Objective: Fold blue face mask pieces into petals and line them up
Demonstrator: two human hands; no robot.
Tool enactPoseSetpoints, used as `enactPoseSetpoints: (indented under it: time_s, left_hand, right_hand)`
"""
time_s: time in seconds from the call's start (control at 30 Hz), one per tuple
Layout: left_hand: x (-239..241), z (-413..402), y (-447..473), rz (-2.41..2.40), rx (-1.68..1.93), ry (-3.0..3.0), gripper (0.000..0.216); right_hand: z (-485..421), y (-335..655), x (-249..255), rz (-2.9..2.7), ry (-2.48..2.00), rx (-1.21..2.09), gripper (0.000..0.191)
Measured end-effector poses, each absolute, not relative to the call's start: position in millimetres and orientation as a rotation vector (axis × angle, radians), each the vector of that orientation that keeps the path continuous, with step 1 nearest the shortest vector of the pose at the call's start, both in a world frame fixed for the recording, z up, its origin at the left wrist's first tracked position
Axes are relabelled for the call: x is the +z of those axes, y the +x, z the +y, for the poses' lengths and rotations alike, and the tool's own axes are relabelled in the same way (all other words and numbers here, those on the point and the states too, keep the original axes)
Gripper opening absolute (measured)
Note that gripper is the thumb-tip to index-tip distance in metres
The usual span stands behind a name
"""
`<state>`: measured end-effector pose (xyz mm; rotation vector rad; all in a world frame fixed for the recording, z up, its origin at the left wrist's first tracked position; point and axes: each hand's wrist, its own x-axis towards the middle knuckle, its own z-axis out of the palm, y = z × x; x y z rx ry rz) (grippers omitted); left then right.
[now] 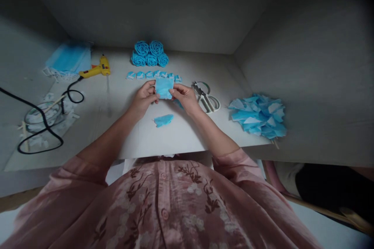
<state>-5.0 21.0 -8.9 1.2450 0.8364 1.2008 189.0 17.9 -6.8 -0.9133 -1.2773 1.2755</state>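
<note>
Both my hands hold one small blue fabric piece (164,88) above the white table (140,140). My left hand (145,97) pinches its left edge and my right hand (184,97) pinches its right edge, fingers closed. Another blue scrap (163,120) lies on the table just below my hands. A row of several small folded blue pieces (153,74) lies beyond my fingers. Behind that row sit several rolled blue fabric roses (149,54).
Scissors (206,98) lie right of my right hand. A heap of cut blue pieces (259,115) is at the right edge. A yellow glue gun (96,70) with a black cord (41,124), a stack of blue masks (68,58) and white scraps are at the left.
</note>
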Motion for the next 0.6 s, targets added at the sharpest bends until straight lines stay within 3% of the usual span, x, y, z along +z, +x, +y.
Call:
enactPoseSetpoints:
  time_s: [0.23,0.43,0.6]
  left_hand:
    - [-22.1,29.8,-11.4,0.826,1.251,1.213,0.058]
    - [-31.9,42.8,-29.9,0.980,1.523,1.609,0.066]
    - [-18.6,19.0,-15.8,0.959,1.307,2.060,0.082]
  right_hand:
    - [21.3,192.8,-8.4,-1.202,-0.897,1.372,0.057]
    - [22.9,196.0,-8.7,-1.042,-0.892,1.432,0.074]
    - [19.6,192.6,-8.6,-1.044,-0.897,1.447,0.081]
